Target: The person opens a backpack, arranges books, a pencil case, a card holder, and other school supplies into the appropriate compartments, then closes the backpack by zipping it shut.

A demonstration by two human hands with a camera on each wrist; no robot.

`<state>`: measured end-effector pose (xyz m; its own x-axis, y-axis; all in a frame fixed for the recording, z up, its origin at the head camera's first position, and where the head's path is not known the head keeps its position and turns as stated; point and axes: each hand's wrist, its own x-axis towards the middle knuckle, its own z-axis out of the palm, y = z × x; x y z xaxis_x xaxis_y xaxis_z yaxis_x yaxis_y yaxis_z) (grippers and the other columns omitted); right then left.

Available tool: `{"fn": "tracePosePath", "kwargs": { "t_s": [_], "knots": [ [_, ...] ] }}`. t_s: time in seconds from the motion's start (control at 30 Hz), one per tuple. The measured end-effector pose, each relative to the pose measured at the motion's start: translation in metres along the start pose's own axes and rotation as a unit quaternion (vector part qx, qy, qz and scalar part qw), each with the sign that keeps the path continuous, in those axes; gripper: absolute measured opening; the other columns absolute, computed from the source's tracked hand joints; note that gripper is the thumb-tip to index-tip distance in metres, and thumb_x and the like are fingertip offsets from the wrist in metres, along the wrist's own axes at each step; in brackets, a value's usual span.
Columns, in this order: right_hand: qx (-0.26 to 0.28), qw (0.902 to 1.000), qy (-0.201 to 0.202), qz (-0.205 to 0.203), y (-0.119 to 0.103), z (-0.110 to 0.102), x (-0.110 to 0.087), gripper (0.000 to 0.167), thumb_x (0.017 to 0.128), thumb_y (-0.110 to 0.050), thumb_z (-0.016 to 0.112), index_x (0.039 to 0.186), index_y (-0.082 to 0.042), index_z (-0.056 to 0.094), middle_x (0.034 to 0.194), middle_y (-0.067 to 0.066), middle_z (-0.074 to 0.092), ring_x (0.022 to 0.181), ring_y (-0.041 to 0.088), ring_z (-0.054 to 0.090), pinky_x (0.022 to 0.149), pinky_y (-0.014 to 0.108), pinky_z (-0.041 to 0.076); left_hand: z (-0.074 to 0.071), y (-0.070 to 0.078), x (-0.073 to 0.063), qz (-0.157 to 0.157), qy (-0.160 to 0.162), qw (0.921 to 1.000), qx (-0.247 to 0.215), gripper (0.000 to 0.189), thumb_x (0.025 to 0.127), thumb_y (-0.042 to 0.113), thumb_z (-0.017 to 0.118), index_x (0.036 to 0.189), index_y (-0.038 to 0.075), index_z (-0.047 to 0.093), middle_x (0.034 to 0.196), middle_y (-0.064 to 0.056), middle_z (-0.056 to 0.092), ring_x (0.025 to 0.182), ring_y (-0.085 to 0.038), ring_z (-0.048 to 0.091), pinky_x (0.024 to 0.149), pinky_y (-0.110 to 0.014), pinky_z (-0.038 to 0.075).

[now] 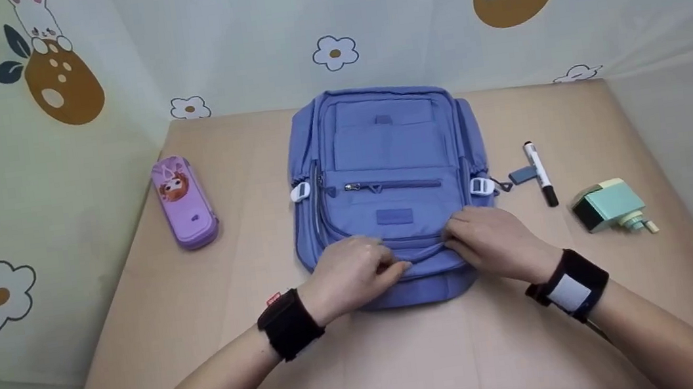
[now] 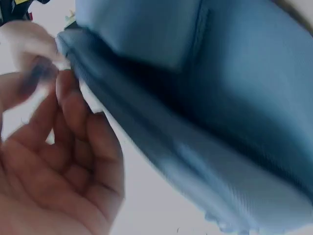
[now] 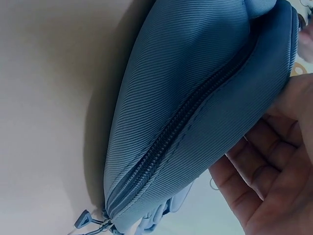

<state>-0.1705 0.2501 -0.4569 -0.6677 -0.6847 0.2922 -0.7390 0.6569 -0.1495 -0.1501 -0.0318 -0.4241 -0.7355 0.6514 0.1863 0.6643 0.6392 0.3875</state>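
Left hand [image 1: 348, 275] and right hand [image 1: 501, 241] pinch the backpack [image 1: 390, 149] at frame's lower centre; likely soft, best held by seams.

Backpack [image 1: 392, 199] = matt ribbed cloth w/ smooth plastic-look buckle [image 1: 482, 186]; pencil case [image 1: 187, 214] smooth, approx. semi-gloss.

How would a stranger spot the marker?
Find the blue backpack on the table. Right of it, in the head view, sits a mint-green object; the marker lies between them. It's slim and white with black ends, unlike the blue-grey piece beside it.
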Motion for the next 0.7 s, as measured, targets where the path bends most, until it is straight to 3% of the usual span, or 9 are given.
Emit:
{"fn": "tracePosePath", "kwargs": {
  "t_s": [0.1, 0.27, 0.47, 0.6, 0.7],
  "knots": [
    [0.004, 1.0, 0.0, 0.001, 0.0, 0.0, 0.0, 0.008, 0.092, -0.014, 0.074, 0.095, -0.013, 0.066, 0.088, -0.001, 0.065, 0.082, 0.02, 0.063, 0.069, 0.038, 0.054, -0.009, -0.007, -0.004, 0.018, 0.012, 0.9998, 0.002, 0.035, 0.099, 0.037, 0.066, 0.071, 0.017, 0.072, 0.068, 0.008, 0.058, 0.063, -0.011, 0.052, 0.058, -0.031, 0.045],
    [0.011, 0.9999, -0.002, 0.005, 0.0, 0.0, 0.0, 0.007, 0.093, -0.014, 0.073, 0.096, -0.014, 0.067, 0.089, -0.002, 0.065, 0.083, 0.02, 0.064, 0.071, 0.038, 0.054, -0.02, -0.036, -0.01, 0.048, 0.025, 0.9984, 0.017, 0.009, 0.093, 0.02, 0.073, 0.094, 0.013, 0.08, 0.088, 0.002, 0.068, 0.079, -0.017, 0.058, 0.071, -0.034, 0.049],
    [0.005, 0.9999, -0.01, 0.011, -0.001, -0.001, 0.0, 0.006, 0.094, -0.016, 0.072, 0.095, -0.016, 0.066, 0.089, -0.003, 0.065, 0.084, 0.019, 0.063, 0.071, 0.037, 0.054, -0.023, -0.069, -0.018, 0.068, -0.031, 0.996, 0.049, 0.014, 0.089, 0.017, 0.077, 0.101, 0.011, 0.079, 0.098, -0.001, 0.07, 0.092, -0.023, 0.058, 0.082, -0.038, 0.048],
    [0.003, 0.9998, -0.015, 0.015, -0.002, -0.002, 0.0, 0.006, 0.094, -0.015, 0.072, 0.096, -0.016, 0.066, 0.089, -0.003, 0.065, 0.083, 0.019, 0.063, 0.071, 0.037, 0.054, -0.023, -0.077, -0.019, 0.085, -0.056, 0.9924, 0.069, 0.014, 0.088, 0.022, 0.08, 0.1, 0.013, 0.08, 0.098, 0.001, 0.071, 0.093, -0.022, 0.06, 0.083, -0.037, 0.049],
    [0.0, 0.9997, -0.015, 0.018, -0.003, -0.002, 0.001, 0.007, 0.094, -0.014, 0.072, 0.096, -0.015, 0.066, 0.089, -0.002, 0.065, 0.083, 0.019, 0.062, 0.071, 0.037, 0.054, -0.021, -0.078, -0.017, 0.11, -0.053, 0.9874, 0.101, 0.011, 0.088, 0.022, 0.08, 0.096, 0.015, 0.08, 0.095, 0.002, 0.071, 0.09, -0.021, 0.061, 0.08, -0.037, 0.05]
  ]
}}
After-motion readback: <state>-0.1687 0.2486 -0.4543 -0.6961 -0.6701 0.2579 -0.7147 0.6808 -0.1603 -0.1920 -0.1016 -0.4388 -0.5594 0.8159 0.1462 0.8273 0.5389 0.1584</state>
